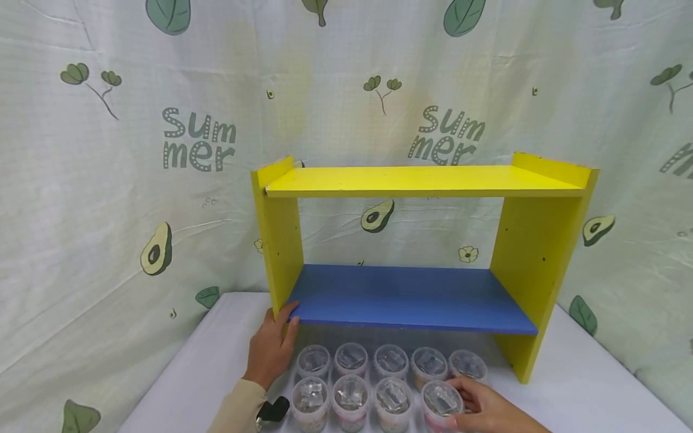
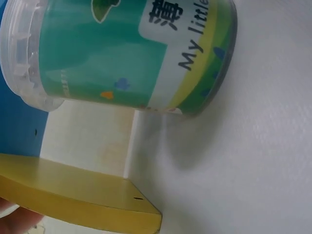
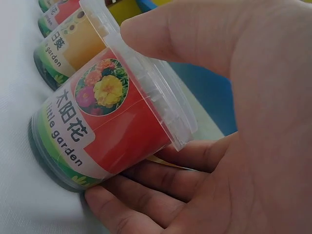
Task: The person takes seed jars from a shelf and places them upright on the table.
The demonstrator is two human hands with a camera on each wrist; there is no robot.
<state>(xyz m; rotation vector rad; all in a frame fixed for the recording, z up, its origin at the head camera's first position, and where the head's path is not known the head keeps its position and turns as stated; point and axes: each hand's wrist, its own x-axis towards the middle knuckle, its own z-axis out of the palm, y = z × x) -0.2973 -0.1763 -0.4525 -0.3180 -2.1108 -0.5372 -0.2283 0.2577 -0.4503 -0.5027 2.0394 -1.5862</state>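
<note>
My left hand [image 1: 272, 350] grips the yellow left side panel of a small two-tier shelf [image 1: 400, 294], near the front corner of its blue board. In the left wrist view, part of that hand shows behind the yellow panel [image 2: 83, 195], and a green-labelled plastic cup [image 2: 107, 53] stands close by. With thumb and fingers, my right hand [image 1: 484, 406] holds a clear-lidded plastic cup [image 1: 443, 402] at the right end of the front row. Its red label [image 3: 131, 129] carries a flower picture; the cup's base appears to rest on the white surface.
Several more lidded cups [image 1: 351, 394] stand in two rows in front of and below the blue board. The shelf's right panel [image 1: 533, 288] rises beyond my right hand. A white tabletop [image 1: 200, 373] lies beneath, and a printed curtain [image 1: 335, 120] hangs behind.
</note>
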